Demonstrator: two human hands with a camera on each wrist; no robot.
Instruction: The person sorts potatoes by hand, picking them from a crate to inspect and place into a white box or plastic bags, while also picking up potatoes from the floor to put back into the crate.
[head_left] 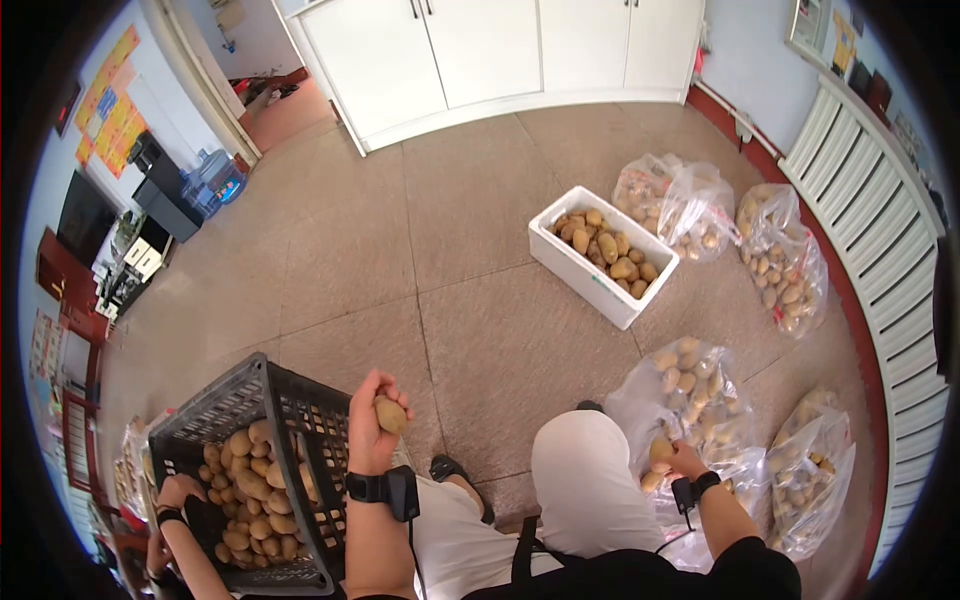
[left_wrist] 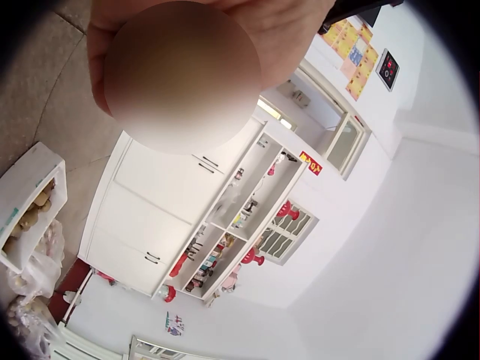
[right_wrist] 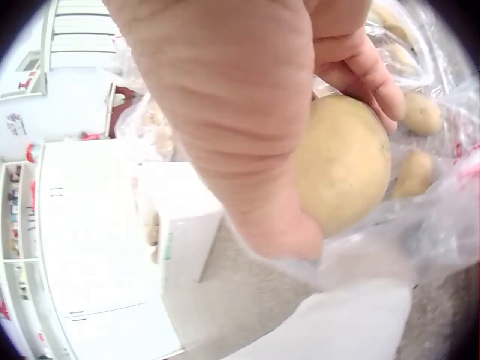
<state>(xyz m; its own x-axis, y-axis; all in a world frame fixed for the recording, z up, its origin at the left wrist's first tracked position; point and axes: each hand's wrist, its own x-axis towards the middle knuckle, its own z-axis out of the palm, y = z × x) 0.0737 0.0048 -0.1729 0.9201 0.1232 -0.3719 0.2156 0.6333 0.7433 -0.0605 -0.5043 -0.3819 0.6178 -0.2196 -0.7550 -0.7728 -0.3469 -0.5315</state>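
Observation:
My left hand (head_left: 368,440) is raised beside the black plastic crate (head_left: 262,385) with its fingers curled round a potato (head_left: 391,415). In the left wrist view that potato is a blurred round shape. Down at the right, my right hand (head_left: 688,461) grips another potato (head_left: 661,450) over an open clear plastic bag (head_left: 735,400) of potatoes. The right wrist view shows this potato (right_wrist: 343,165) close up between thumb and fingers, with loose potatoes (right_wrist: 422,114) in the bag beyond. Many potatoes (head_left: 255,485) lie in the crate.
Another person's hand (head_left: 180,490) reaches into the crate from the left. A white foam box (head_left: 590,280) of potatoes stands ahead on the tiled floor. More bagged potatoes (head_left: 785,275) lie along the radiator (head_left: 870,190). White cabinets (head_left: 480,60) line the far wall.

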